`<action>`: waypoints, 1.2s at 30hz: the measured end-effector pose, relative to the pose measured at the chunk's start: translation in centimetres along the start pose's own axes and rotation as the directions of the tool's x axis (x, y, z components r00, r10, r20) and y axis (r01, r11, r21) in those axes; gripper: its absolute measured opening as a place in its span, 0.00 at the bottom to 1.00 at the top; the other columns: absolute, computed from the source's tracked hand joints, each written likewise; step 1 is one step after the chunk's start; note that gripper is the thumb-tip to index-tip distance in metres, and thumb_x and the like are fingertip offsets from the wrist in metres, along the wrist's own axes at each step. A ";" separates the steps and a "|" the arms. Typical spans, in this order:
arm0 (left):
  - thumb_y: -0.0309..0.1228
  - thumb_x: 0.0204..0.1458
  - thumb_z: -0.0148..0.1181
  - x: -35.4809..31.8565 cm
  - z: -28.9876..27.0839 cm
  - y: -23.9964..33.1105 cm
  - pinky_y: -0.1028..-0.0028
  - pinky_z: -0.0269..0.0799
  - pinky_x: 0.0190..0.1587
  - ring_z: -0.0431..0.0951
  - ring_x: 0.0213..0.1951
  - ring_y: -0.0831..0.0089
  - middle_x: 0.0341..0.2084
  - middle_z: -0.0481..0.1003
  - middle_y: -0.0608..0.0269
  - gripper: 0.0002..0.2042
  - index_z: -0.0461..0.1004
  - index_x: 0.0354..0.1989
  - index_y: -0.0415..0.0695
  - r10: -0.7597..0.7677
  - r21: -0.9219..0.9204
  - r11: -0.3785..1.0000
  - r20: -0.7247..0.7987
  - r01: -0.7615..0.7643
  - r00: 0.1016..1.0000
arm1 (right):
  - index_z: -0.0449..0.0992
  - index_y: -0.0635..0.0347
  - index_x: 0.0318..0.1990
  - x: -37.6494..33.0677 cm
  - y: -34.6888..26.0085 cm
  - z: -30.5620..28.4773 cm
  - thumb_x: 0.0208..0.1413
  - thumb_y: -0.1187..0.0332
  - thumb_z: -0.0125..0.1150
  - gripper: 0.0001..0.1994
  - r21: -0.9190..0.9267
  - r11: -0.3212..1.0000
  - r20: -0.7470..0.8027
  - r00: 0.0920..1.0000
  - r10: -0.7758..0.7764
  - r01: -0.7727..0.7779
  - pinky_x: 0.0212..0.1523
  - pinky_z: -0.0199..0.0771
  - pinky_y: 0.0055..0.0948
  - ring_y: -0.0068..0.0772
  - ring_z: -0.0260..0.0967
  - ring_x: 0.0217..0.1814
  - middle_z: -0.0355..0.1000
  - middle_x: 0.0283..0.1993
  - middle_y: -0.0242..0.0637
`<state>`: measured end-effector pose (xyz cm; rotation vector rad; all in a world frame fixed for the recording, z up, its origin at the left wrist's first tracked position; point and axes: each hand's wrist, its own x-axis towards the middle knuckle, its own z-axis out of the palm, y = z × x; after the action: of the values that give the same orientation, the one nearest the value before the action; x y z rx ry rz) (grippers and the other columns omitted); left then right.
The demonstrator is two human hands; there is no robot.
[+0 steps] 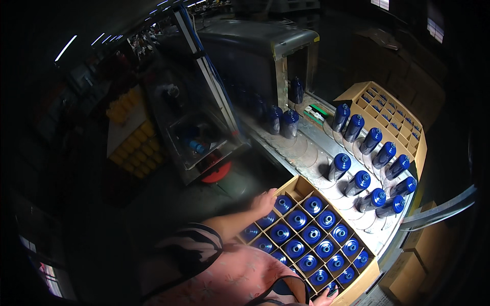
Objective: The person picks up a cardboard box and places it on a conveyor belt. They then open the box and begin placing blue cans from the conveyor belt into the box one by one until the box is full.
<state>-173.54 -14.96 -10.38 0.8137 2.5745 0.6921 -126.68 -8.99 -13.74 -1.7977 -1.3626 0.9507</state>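
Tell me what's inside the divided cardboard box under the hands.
The cardboard box holds blue-capped bottles upright, one per cell. The left hand rests on its far-left rim, the right hand at its near edge. The person's clothing covers the nearest cells; bottle bodies stay hidden below the dividers.

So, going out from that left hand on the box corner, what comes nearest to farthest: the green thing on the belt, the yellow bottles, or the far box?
From the left hand, in the head view:
1. Yellow bottles, off to the left on a stand.
2. Green item, up the conveyor near the machine opening.
3. Far cardboard box, beyond the conveyor at upper right.
The first two are fairly close to call.
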 end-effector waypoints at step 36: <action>0.29 0.49 0.65 30.8 3.0 19.8 0.73 0.69 0.52 0.78 0.49 0.67 0.52 0.77 0.63 0.14 0.75 0.45 0.46 0.530 -0.316 0.780 -0.128 -0.541 0.838 | 0.71 0.64 0.54 7.0 -3.5 4.3 0.56 0.77 0.57 0.17 -0.088 0.990 0.016 0.993 0.115 -0.113 0.56 0.68 0.30 0.35 0.69 0.54 0.72 0.53 0.41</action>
<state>-187.31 19.00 -7.58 1.4363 2.1387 1.2824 -130.75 -1.06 -14.01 -1.9547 -1.3443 0.9856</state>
